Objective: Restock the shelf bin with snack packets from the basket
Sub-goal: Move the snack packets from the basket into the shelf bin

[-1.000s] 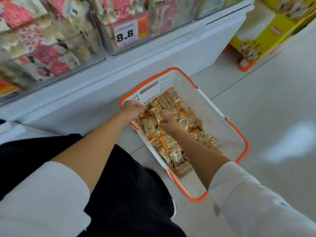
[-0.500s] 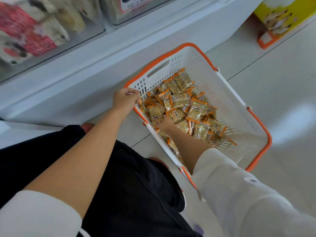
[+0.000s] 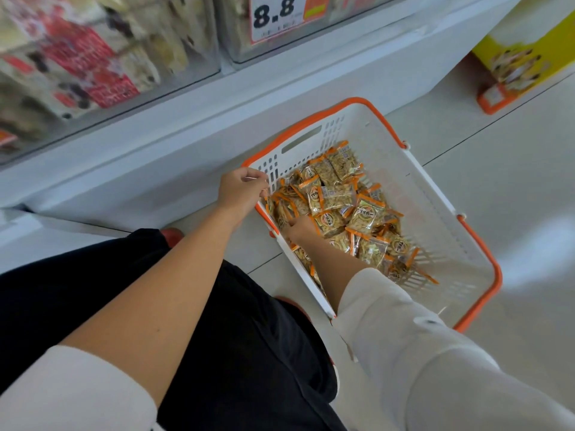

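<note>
L hand (image 3: 241, 191) grips basket (image 3: 373, 135) rim; R hand (image 3: 299, 229) down, fingers hidden.

One legible number: 8.8 on a shelf price tag

Above the basket (image 3: 485, 256), on the front of the clear shelf bin (image 3: 236, 42), a white price tag (image 3: 281, 14) with an orange patch on its right side shows a bold black "8.8". The small print under the number is too blurred to read. The snack packets (image 3: 364, 214) inside the basket each bear a round badge with dark characters, too small to make out. Up and to the right of the basket, a yellow box (image 3: 513, 57) carries an orange label (image 3: 493, 95) whose print cannot be read.
</note>
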### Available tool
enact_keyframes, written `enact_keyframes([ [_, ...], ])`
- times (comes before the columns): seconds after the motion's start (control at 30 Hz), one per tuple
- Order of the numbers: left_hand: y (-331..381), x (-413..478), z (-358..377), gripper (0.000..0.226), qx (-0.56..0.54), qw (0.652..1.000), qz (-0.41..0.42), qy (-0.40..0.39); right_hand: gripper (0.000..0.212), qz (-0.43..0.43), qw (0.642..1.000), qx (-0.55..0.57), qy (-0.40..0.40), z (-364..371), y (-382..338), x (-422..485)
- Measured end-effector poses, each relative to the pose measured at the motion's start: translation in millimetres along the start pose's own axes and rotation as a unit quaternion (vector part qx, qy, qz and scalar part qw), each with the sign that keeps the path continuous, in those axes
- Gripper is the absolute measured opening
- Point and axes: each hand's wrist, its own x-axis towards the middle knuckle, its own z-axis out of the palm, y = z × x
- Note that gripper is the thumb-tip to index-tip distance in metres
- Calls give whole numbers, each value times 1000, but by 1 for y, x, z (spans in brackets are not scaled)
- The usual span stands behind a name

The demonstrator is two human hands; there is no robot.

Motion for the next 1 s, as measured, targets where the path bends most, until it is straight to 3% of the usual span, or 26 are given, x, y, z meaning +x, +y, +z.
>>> enact_keyframes([
  [0.13, 3, -1, -8, 18, 15, 1000, 4, 3, 37, -21, 996, 64, 59, -17, -2, -11],
  [0.27, 19, -9, -4, 15, 39, 997, 23, -66, 45, -79, 989, 100, 78, -73, -19, -44],
  [0.47, 75, -29, -5, 57, 259, 944, 118, -169, 32, -214, 976, -13, -37, -153, -73, -115],
  [0.6, 119, -54, -27, 35, 345, 905, 183, -170, 35, -307, 951, -18, -8, -194, -119, -174],
  [0.73, 166, -91, -65, 26, 219, 946, 212, -114, 50, -381, 922, 40, 55, -226, -155, -233],
  [0.9, 217, -129, -117, 28, 60, 969, 236, -28, 17, -419, 893, 161, -40, -249, -194, -292],
  [1.0, 246, -153, -150, 31, -8, 970, 241, 6, 11, -454, 876, 158, -42, -250, -220, -320],
])
